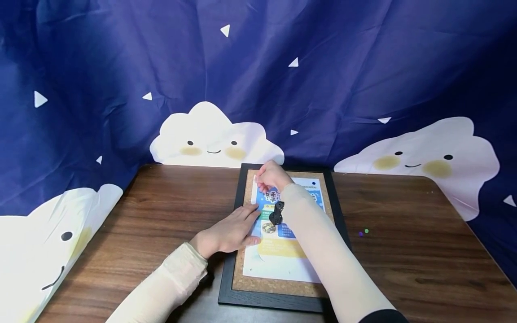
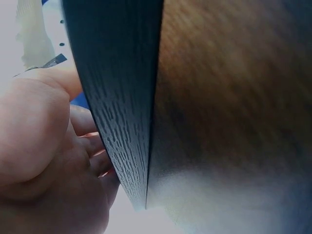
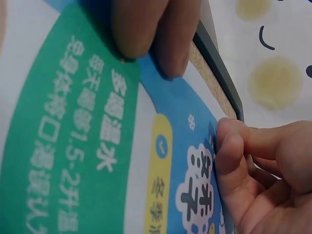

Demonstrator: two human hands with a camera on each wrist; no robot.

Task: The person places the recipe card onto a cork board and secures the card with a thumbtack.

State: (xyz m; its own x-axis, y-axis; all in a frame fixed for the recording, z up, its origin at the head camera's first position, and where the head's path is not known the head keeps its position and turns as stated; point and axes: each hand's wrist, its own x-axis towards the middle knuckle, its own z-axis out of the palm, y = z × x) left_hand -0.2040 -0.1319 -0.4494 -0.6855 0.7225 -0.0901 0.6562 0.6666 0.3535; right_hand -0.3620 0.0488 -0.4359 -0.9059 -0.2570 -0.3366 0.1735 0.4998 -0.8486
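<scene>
A printed poster (image 1: 278, 264) with blue, green and yellow areas lies on a cork board (image 1: 282, 286) in a black frame (image 1: 270, 299). My left hand (image 1: 236, 229) rests across the frame's left side, its straight fingers (image 3: 139, 29) pressing the poster's left edge. At the poster's top left corner is my right hand (image 1: 272, 176). Its thumb and index finger (image 3: 231, 146) are pinched together right at the sheet; whatever small thing sits between them is hidden. A dark blue pin (image 1: 313, 183) is in the top right corner. The left wrist view shows my left palm (image 2: 58, 185) beside the frame's edge.
A purple pin (image 1: 361, 233) and a green pin (image 1: 366, 231) lie on the brown wooden table (image 1: 412, 264), right of the frame. Behind the table hangs a blue curtain (image 1: 258, 58) with smiling clouds. A small black camera (image 1: 277, 213) is on my right wrist.
</scene>
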